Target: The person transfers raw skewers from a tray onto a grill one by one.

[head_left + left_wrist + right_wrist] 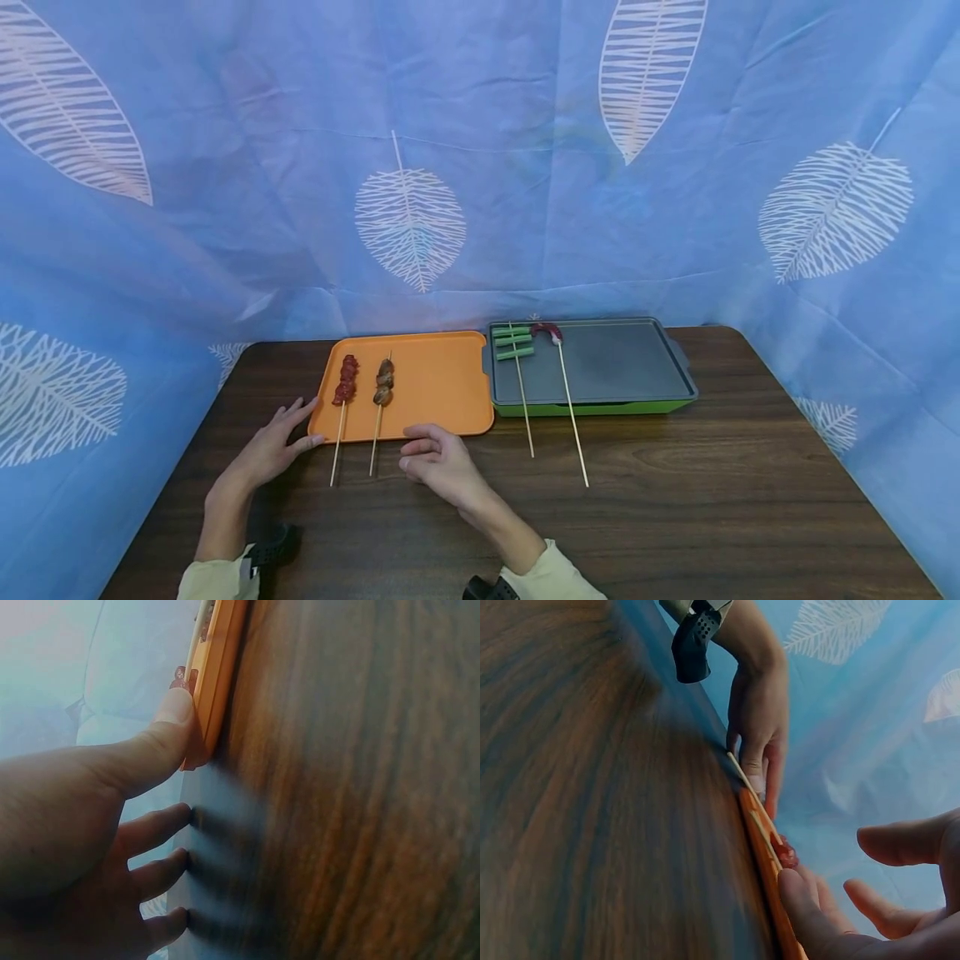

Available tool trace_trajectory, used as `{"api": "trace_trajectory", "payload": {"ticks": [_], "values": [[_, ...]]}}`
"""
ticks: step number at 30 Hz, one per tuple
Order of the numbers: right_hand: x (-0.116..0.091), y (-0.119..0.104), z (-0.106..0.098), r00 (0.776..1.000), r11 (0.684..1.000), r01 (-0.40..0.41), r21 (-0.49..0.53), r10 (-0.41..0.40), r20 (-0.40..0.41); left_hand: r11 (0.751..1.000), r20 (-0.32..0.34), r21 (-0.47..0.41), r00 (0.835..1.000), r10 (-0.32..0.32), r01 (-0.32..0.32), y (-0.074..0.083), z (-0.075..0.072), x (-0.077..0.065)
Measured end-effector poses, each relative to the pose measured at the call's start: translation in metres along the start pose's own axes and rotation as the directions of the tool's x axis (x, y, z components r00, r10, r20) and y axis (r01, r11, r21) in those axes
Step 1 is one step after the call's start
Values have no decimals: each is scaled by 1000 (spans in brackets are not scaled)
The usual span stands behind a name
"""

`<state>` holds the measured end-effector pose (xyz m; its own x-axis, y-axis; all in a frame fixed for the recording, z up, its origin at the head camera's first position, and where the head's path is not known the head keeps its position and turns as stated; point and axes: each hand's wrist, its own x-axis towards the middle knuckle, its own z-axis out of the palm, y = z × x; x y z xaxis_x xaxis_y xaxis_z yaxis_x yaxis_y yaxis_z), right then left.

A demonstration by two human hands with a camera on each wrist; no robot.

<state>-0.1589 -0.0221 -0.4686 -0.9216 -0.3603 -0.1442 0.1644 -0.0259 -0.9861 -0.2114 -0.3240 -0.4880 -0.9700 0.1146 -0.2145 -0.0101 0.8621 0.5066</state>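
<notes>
An orange tray point(442, 383) lies toward the table's left side. On it rest a skewer of red meat chunks point(346, 382) and a skewer of brown pieces point(384, 383), their sticks reaching over the front edge. My left hand point(266, 450) is at the tray's front left corner; its thumb point(177, 705) touches the rim and the other fingers spread toward the tabletop. Near the front edge, right of the brown skewer's stick, my right hand point(446, 471) hovers with loosely bent fingers and nothing between them.
Right beside the tray stands a dark grey griddle plate point(615, 358) on a green base point(622, 407). Across its left end lie a skewer of green pieces point(513, 342) and one with a dark red curled piece point(551, 330). Blue leaf-print cloth point(510, 225) hangs behind the wooden table point(712, 492).
</notes>
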Motion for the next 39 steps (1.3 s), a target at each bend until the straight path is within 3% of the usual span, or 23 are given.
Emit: {"api": "trace_trajectory", "payload": {"ticks": [12,39], "values": [[18,9,19,995,984,-95,150,95,8,1000,-1,-16,1000,-8,8,-1,-1,-1],[45,21,40,988,926,-153,346,149,38,1000,-16,-3,1000,0,0,1,0,-3]]}}
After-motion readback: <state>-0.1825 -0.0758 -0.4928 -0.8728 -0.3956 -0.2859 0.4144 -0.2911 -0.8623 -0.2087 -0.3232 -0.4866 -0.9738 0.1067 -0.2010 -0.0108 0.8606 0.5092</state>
